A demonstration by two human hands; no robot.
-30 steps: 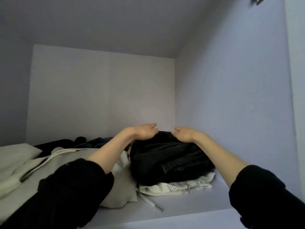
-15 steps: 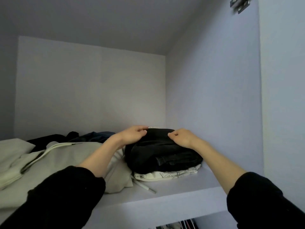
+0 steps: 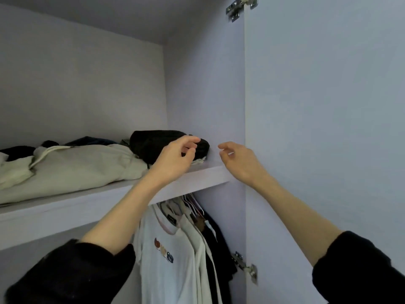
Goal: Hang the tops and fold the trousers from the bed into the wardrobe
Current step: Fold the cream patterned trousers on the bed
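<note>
1. Head view: folded black trousers (image 3: pixel 151 145) lie on the pale lilac wardrobe shelf (image 3: pixel 197 178), at its right end.
2. Left hand (image 3: pixel 175 159) and right hand (image 3: pixel 238 163) hover apart, fingers loosely curled, holding nothing.
3. White tops (image 3: pixel 166 249) hang beneath the shelf.

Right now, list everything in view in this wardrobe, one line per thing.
folded black trousers: one, black, on the shelf's right end atop a pale printed garment
cream hooded garment: one, cream, lying on the shelf's left part
dark clothes: a few, black and navy, behind the cream garment
white wardrobe shelf: one, white, above the hanging tops
hanging tops: several, white and black, under the shelf
metal door hinges: two, silver, on the open door
left hand: one, empty, fingers loosely curled, before the trousers
right hand: one, empty, near the shelf's right end
</note>
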